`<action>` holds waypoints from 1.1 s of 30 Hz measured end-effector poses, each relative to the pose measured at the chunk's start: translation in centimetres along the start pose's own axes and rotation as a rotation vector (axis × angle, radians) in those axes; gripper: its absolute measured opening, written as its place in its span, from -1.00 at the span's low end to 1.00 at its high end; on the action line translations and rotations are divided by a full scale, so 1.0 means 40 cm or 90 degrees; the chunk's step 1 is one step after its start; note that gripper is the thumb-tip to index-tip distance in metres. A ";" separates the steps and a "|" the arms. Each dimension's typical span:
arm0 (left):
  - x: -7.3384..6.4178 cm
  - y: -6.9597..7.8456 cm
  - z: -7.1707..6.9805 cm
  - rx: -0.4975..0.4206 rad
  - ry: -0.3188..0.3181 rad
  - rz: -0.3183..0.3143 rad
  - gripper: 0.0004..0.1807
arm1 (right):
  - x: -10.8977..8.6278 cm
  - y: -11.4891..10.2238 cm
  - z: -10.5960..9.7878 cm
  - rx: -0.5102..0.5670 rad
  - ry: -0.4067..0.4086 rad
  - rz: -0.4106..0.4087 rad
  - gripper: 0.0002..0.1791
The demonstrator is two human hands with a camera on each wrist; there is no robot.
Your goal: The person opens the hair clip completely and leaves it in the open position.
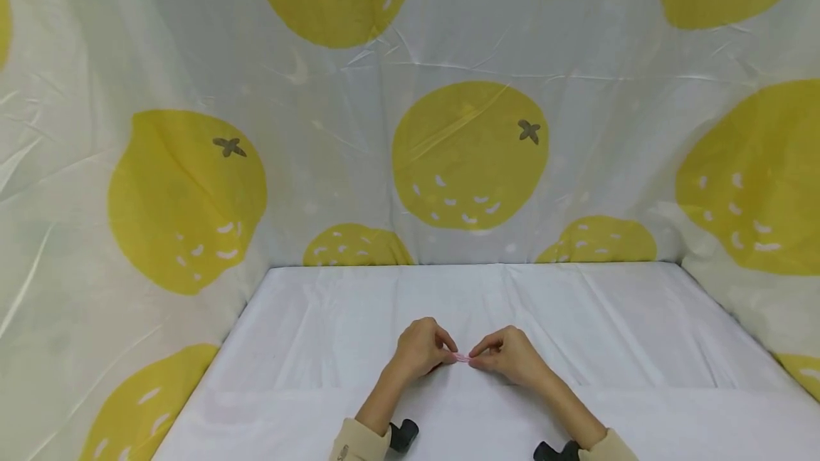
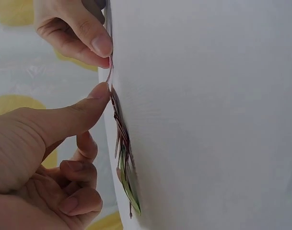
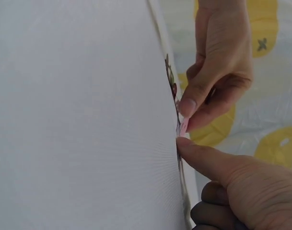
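Note:
A narrow pink strip [image 1: 462, 358], perhaps ribbon or tape, spans the short gap between two hands above the white table. My left hand [image 1: 423, 348] pinches one end between thumb and finger. At the other end, my right hand [image 1: 509, 358] pinches it the same way. Low at the tabletop, the left wrist view shows a thin bundle of dark red and green leaves or stems [image 2: 122, 139] close to the left fingertips. Part of that bundle also shows in the right wrist view beside the left hand [image 3: 222, 72]. The head view hides it behind the hands.
A white cloth [image 1: 576, 326] with creases covers the table. Behind it and at both sides hangs a pale curtain [image 1: 333, 162] printed with yellow lemons. Black wrist devices [image 1: 405, 435] sit by the beige sleeves [image 1: 361, 441].

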State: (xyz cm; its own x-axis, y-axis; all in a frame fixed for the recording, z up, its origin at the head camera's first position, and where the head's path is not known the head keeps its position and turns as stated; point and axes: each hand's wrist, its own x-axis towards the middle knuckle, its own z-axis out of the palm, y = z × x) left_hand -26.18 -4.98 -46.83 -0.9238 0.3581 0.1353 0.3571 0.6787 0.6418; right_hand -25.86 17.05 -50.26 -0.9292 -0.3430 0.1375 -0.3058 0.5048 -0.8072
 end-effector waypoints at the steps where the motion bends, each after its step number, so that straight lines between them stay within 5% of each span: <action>1: 0.001 -0.001 -0.001 -0.001 0.001 0.001 -0.92 | -0.001 -0.001 -0.001 0.000 0.001 0.001 -0.92; 7: 0.010 -0.012 -0.016 -0.034 0.019 -0.010 -0.91 | -0.004 -0.001 -0.006 0.008 0.016 -0.003 -0.91; 16: 0.003 -0.011 -0.057 -0.172 0.010 -0.033 -0.97 | 0.006 -0.034 -0.017 0.027 0.083 -0.019 -0.91; 24: 0.008 -0.005 -0.079 -0.231 0.019 0.016 -0.91 | 0.003 -0.053 -0.024 0.104 0.152 -0.078 -0.90; 33: 0.008 0.009 -0.081 -0.223 0.043 0.058 -0.90 | 0.002 -0.081 -0.024 0.154 0.204 -0.058 -0.86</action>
State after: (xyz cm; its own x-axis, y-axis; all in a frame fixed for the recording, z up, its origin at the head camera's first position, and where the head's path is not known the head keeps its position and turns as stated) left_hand -26.78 -6.70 -44.10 -0.9016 0.3557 0.2463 0.3806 0.3814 0.8424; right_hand -25.14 16.14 -47.10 -0.9301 -0.0946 0.3550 -0.3672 0.2705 -0.8900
